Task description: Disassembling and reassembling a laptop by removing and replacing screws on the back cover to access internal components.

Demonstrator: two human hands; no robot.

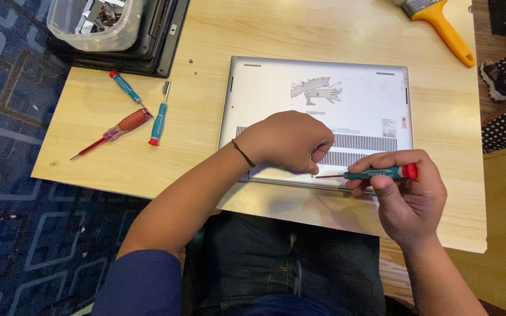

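Head view looked down on a silver laptop [358, 99] lying base-up on the wooden counter [106, 158]. The right hand [408, 196] had its grip clenched on a green precision screwdriver [376, 173] with a red cap, its tip meeting the laptop's near edge beside the left hand [288, 140], which rested there as a loose fist holding nothing visible. Judged from this, a base screw was being worked; the next move called for keeping the tip seated. Three spare screwdrivers [133, 120] lay well to the left, a clear tub [92, 26] and a yellow-handled brush [446, 29] farther back, none obstructing.
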